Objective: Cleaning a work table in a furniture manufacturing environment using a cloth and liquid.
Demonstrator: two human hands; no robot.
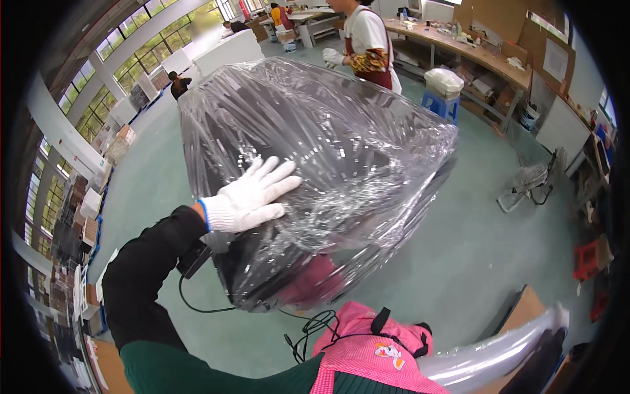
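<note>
Filling the middle of the view, a large dark object wrapped in layers of clear stretch film (328,151) stands above a pale green floor (472,249), its wrinkled, glossy film catching the light across the whole upper surface. Against its left-hand face rests the left hand (252,197), in a white knitted glove with a blue cuff band; the fingers are spread wide and laid flat on the film, pressing rather than gripping, with nothing enclosed in the palm. A dark sleeve (147,262) runs from that hand down toward the lower left edge. At the lower right a roll of clear film (492,358) streaks toward the frame corner, blurred; the right hand (561,315) appears only as a pale smear at the far end of the roll, and how its fingers are set cannot be told. Below the wrapped object, a pink garment with black straps (371,348) covers the wearer's chest, and a thin black cable (308,328) loops just above it. Farther back, a second person in a white shirt and dark red apron (367,43) stands beside a long wooden workbench (472,56), near a blue stool (441,105).
</note>
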